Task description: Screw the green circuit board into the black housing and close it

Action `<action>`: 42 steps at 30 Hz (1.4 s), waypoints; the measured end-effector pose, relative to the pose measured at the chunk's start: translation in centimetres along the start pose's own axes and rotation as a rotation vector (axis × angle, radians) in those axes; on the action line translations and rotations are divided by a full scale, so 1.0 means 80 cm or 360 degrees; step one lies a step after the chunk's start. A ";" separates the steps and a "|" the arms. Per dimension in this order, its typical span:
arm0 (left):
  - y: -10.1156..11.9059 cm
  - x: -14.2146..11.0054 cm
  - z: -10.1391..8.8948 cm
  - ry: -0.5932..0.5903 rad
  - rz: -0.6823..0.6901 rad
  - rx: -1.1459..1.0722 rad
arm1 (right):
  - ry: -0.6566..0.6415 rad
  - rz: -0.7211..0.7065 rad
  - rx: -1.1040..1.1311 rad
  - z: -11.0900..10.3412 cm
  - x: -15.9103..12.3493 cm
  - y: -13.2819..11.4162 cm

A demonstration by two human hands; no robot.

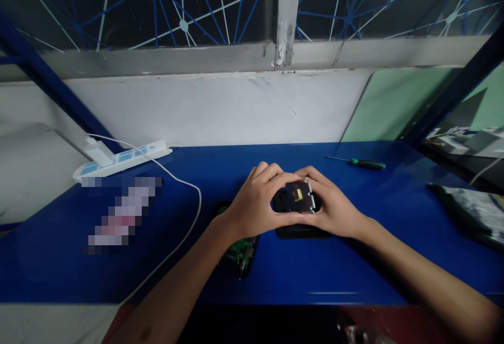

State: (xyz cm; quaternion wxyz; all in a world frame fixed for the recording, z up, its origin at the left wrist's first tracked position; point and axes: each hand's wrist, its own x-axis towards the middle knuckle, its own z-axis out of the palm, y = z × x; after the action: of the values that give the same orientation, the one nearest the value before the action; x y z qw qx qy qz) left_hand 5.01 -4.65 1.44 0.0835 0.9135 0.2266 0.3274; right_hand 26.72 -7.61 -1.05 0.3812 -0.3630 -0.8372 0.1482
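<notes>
Between my two hands is a small dark square part (pixel 301 197) with a gold patch in its middle and a silvery notched edge on the right. My left hand (pixel 255 199) grips it from the left, thumb below and fingers above. From the right, my right hand (pixel 334 202) closes on the same part. Under it lies a black shallow case (pixel 303 232), mostly hidden by the part and my hands. Partly beneath my left wrist sits a green circuit board (pixel 240 252) in a dark frame.
A screwdriver (pixel 366 164) with a green and black handle lies at the back right. On the left are a white power strip (pixel 134 157), a white cable (pixel 199 197) and a pixelated object (pixel 126 215). A silvery bag (pixel 476 210) lies at the right edge of the blue table (pixel 315 275).
</notes>
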 end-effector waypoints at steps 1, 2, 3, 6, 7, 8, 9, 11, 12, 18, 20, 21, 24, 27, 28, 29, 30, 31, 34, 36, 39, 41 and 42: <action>0.001 0.000 0.000 -0.0002 0.0000 -0.0018 | 0.0006 0.0002 0.0014 0.001 0.000 -0.001; 0.001 0.000 -0.001 0.0002 -0.0002 -0.0036 | 0.0008 0.0008 0.0017 0.001 0.000 -0.001; 0.002 0.000 -0.001 0.0009 -0.0005 -0.0051 | 0.0005 0.0013 0.0008 0.000 0.000 0.000; 0.001 0.000 -0.004 0.0012 -0.0007 -0.0050 | -0.0010 0.0013 -0.0075 -0.003 -0.002 0.006; 0.001 -0.001 -0.005 0.0009 -0.0006 -0.0033 | -0.0010 0.0016 -0.0110 -0.004 -0.002 0.008; 0.000 -0.001 -0.006 0.0004 -0.0007 -0.0011 | -0.0006 0.0022 -0.0148 -0.005 -0.003 0.010; -0.001 -0.001 -0.007 0.0002 -0.0011 0.0013 | 0.0002 0.0030 -0.0182 -0.007 -0.003 0.011; -0.004 -0.001 -0.009 0.0009 -0.0017 0.0066 | 0.0023 0.0051 -0.0250 -0.009 -0.002 0.013; -0.005 -0.001 -0.009 0.0011 -0.0018 0.0097 | 0.0032 0.0061 -0.0280 -0.010 -0.002 0.013; -0.017 -0.002 -0.007 -0.0031 -0.0021 0.0388 | 0.0030 0.0128 -0.0366 -0.016 -0.002 0.016; -0.020 -0.003 -0.006 -0.0061 -0.0035 0.0465 | 0.0021 0.0153 -0.0383 -0.016 -0.003 0.017; -0.021 -0.003 -0.006 -0.0079 -0.0047 0.0494 | 0.0019 0.0161 -0.0389 -0.017 -0.003 0.018; -0.025 -0.005 -0.005 -0.0107 -0.0079 0.0559 | 0.0024 0.0151 -0.0396 -0.017 -0.003 0.017; -0.028 -0.007 -0.003 -0.0098 -0.0104 0.0618 | 0.0056 0.0115 -0.0407 -0.017 -0.003 0.014; -0.029 -0.007 -0.002 -0.0099 -0.0112 0.0636 | 0.0069 0.0102 -0.0410 -0.017 -0.003 0.013; -0.029 -0.006 -0.002 -0.0107 -0.0119 0.0652 | 0.0082 0.0090 -0.0412 -0.017 -0.003 0.011; -0.029 -0.006 -0.002 -0.0119 -0.0120 0.0663 | 0.0091 0.0079 -0.0414 -0.017 -0.002 0.010; -0.029 -0.006 -0.002 -0.0130 -0.0118 0.0671 | 0.0098 0.0071 -0.0417 -0.017 -0.002 0.010; -0.028 -0.005 -0.003 -0.0130 -0.0099 0.0680 | 0.0110 0.0060 -0.0429 -0.017 -0.002 0.009; -0.027 -0.005 -0.003 -0.0115 -0.0081 0.0682 | 0.0098 0.0063 -0.0427 -0.017 -0.002 0.009; -0.028 -0.006 -0.003 -0.0088 -0.0046 0.0676 | 0.0063 0.0083 -0.0421 -0.018 -0.001 0.010; -0.029 -0.007 -0.003 -0.0064 -0.0027 0.0668 | 0.0058 0.0097 -0.0431 -0.019 -0.001 0.010; -0.029 -0.007 -0.003 -0.0057 -0.0025 0.0664 | 0.0058 0.0105 -0.0438 -0.019 -0.001 0.011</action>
State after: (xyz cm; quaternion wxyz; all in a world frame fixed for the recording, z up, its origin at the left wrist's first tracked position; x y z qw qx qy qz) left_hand 3.67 -2.89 0.61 -0.1011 0.9149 0.2949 0.2566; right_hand 28.30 -7.13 -0.52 0.3378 -0.4417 -0.8303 0.0378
